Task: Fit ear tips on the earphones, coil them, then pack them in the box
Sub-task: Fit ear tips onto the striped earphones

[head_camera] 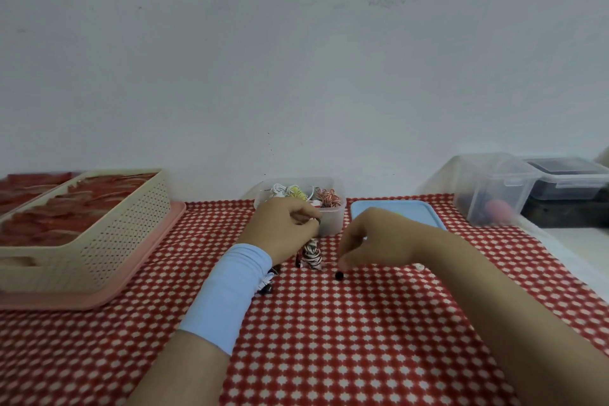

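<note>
- Pale grey wall (pixel 296 59) fills the upper half of the view; below it a table is spread with a red cloth (pixel 362 339) printed with small white shapes.
- At far left a cream perforated basket (pixel 125 234) stands on a pink tray (pixel 141 267) and holds red packets (pixel 66 208), which are too blurred to make out.
- Left of centre, the left hand (pixel 280 231), with a light blue wristband (pixel 227 293) on the forearm, has its fingers curled tight round the top of the striped earphones (pixel 311 254). Their black-and-white cable hangs below the hand as a wound bundle down to the cloth.
- Just beside the wristband, small dark parts (pixel 267 288) lie on the cloth; what they are is unclear.
- Behind the left hand, against the wall, a clear container (pixel 333 221) holds coiled earphones (pixel 326 196) in white, yellow and red-and-white.
- A black ear tip (pixel 338 275) lies on the cloth, just right of the striped bundle.
- The right hand (pixel 379 241) hangs over that ear tip with its fingers bent down and their tips close together just above it. Whether they touch it or pinch anything cannot be told.
- Behind the right hand a blue lid (pixel 412 211) lies flat on the cloth.
- At far right stands a clear tub (pixel 491 188) with blurred contents, and beyond it a clear box with a dark lid (pixel 566 178).
</note>
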`<state>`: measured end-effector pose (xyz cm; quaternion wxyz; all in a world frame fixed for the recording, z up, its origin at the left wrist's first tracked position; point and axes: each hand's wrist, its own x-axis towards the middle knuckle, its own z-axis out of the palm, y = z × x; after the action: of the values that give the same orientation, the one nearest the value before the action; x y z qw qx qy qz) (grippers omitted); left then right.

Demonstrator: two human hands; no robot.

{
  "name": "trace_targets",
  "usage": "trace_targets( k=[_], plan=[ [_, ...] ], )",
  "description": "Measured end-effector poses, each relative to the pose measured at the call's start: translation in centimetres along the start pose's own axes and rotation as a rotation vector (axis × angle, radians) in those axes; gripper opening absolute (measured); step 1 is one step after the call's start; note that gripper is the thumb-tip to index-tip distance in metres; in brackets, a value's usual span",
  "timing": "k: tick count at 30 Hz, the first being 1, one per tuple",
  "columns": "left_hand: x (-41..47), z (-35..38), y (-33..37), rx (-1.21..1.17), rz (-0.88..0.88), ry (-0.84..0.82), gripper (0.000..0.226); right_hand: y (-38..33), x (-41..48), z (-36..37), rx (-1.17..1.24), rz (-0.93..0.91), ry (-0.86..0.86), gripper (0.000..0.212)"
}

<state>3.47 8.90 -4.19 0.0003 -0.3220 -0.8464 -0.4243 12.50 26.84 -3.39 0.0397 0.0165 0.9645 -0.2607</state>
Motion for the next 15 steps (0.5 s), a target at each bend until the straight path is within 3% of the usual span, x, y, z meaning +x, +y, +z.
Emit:
trace_targets(
  k=[4,8,12,15],
  plan=[
    [-0.1,-0.5,0.1,0.145,-0.024,-0.077,0.009,-0.7,0.3,1.4,-0.109,0.032,-0.104,0.026],
    [-0.4,-1.9,0.7,0.174,-0.038,-0.245,0.019,-0.3,0.5,1.6,-0.097,0.018,-0.017,0.012],
    [-0.9,-2.8,1.7,0.208,-0.049,-0.611,0.022,0.3,0.3,0.9,-0.052,0.050,0.043,0.004],
    [-1.0,-2.6,2.1,0.208,-0.039,-0.578,0.018,0.7,0.2,0.4,0.026,0.088,0.045,0.010]
  ],
)
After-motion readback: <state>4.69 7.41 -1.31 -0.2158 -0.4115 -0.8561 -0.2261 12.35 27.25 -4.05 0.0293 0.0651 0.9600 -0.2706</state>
